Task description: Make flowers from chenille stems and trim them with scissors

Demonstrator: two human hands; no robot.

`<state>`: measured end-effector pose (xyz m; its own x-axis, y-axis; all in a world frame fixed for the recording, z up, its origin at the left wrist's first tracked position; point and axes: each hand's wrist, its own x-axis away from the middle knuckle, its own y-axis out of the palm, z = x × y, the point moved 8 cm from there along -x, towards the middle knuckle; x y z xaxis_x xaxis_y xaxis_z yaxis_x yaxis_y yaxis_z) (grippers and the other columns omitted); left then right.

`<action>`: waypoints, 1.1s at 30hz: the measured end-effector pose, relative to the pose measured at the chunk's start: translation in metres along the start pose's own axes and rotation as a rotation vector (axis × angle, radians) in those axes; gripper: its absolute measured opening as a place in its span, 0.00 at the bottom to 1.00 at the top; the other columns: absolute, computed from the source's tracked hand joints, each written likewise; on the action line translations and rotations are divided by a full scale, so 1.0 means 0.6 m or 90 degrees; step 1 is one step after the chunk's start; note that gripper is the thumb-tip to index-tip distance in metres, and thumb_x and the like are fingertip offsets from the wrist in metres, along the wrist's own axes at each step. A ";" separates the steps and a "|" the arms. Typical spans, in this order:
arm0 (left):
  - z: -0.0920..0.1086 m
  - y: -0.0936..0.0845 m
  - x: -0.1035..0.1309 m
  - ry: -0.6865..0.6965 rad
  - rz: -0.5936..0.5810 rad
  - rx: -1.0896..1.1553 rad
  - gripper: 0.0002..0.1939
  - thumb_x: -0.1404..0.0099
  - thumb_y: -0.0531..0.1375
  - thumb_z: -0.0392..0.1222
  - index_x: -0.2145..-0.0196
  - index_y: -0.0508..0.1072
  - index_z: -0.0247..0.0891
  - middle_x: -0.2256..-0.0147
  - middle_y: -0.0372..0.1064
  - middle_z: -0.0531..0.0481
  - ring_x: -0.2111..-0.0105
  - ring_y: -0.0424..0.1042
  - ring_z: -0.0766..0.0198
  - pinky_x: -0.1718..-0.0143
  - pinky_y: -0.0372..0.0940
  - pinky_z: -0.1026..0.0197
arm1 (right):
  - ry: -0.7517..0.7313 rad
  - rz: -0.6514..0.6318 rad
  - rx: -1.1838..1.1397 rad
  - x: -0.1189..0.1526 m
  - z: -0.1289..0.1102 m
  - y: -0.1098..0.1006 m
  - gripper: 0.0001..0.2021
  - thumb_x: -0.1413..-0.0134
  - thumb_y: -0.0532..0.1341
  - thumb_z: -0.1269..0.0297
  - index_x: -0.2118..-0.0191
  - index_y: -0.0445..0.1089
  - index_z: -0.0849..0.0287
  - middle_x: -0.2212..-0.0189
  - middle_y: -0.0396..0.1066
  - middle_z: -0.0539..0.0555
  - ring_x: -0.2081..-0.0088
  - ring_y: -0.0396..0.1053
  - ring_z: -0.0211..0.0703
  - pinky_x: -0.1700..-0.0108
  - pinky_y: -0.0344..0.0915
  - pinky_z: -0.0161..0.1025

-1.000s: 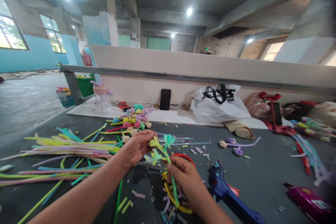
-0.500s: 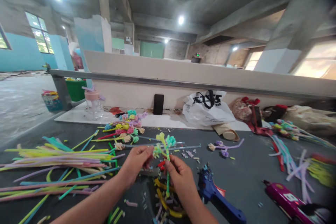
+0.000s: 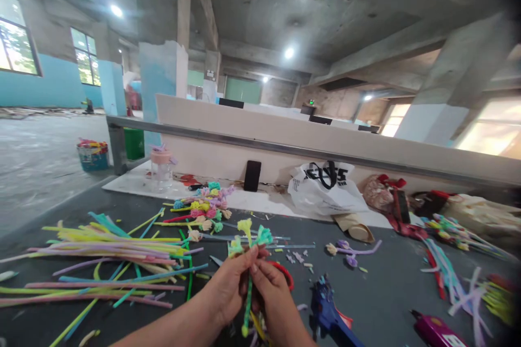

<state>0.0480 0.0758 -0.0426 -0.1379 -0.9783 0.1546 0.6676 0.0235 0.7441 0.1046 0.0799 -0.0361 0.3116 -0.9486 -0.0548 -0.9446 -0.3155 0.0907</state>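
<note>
Both hands meet on a fuzzy flower sprig

A fuzzy green pipe-cleaner flower sprig with yellow, pale-green and turquoise heads is held between the bare hands over the dark grey table. Its long axis points away from the wearer, heads at the far end. The left hand pinches just below the heads, thumb and fingers together; the right hand closes on the stem alongside, touching it, so neither is clearly nearer. The hands cover the stem's upper part, and which fingertips press it is hard to tell. A red loop handle shows only partly beyond the right hand.
</note>
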 end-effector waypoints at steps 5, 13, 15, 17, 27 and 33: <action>0.025 -0.028 -0.015 0.042 0.074 0.034 0.15 0.51 0.63 0.49 0.74 0.71 0.33 0.84 0.63 0.54 0.87 0.59 0.71 0.88 0.48 0.68 | 0.022 -0.016 0.009 -0.016 -0.008 0.027 0.20 0.56 0.59 0.46 0.80 0.65 0.61 0.88 0.60 0.45 0.89 0.49 0.28 0.86 0.45 0.28; 0.056 -0.056 -0.033 0.178 0.100 0.065 0.10 0.55 0.67 0.39 0.77 0.71 0.32 0.80 0.67 0.53 0.79 0.66 0.69 0.75 0.61 0.67 | -0.016 0.045 0.046 -0.057 0.003 -0.009 0.12 0.60 0.64 0.56 0.80 0.68 0.60 0.86 0.64 0.46 0.84 0.59 0.35 0.82 0.54 0.31; 0.057 -0.063 -0.034 0.196 0.115 0.057 0.09 0.55 0.67 0.37 0.78 0.71 0.32 0.79 0.68 0.53 0.78 0.66 0.70 0.72 0.61 0.68 | -0.046 0.093 0.027 -0.060 0.002 -0.032 0.11 0.62 0.66 0.58 0.72 0.70 0.59 0.77 0.70 0.49 0.74 0.64 0.39 0.75 0.60 0.32; 0.052 -0.065 -0.035 0.193 0.124 0.046 0.08 0.56 0.67 0.37 0.78 0.71 0.32 0.79 0.69 0.53 0.78 0.66 0.70 0.73 0.61 0.68 | -0.058 0.120 -0.002 -0.060 0.007 -0.046 0.15 0.64 0.66 0.57 0.67 0.69 0.58 0.71 0.71 0.51 0.68 0.66 0.42 0.68 0.62 0.34; 0.024 -0.071 -0.038 0.149 0.165 -0.146 0.11 0.54 0.66 0.44 0.78 0.71 0.33 0.82 0.66 0.54 0.83 0.61 0.70 0.80 0.57 0.67 | -0.003 0.065 -0.123 -0.056 0.024 -0.037 0.12 0.59 0.65 0.60 0.66 0.69 0.57 0.74 0.71 0.47 0.77 0.65 0.37 0.73 0.62 0.34; 0.021 -0.061 -0.037 0.149 0.114 -0.177 0.10 0.51 0.64 0.42 0.81 0.69 0.33 0.84 0.63 0.54 0.82 0.61 0.71 0.77 0.58 0.67 | 0.002 0.021 -0.183 -0.057 0.034 -0.028 0.08 0.53 0.62 0.62 0.67 0.68 0.58 0.79 0.68 0.47 0.80 0.62 0.34 0.75 0.59 0.32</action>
<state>0.0173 0.0993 -0.0651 0.1468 -0.9850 0.0903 0.8430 0.1724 0.5095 0.1078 0.1182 -0.0562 0.2817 -0.9585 -0.0437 -0.8865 -0.2774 0.3705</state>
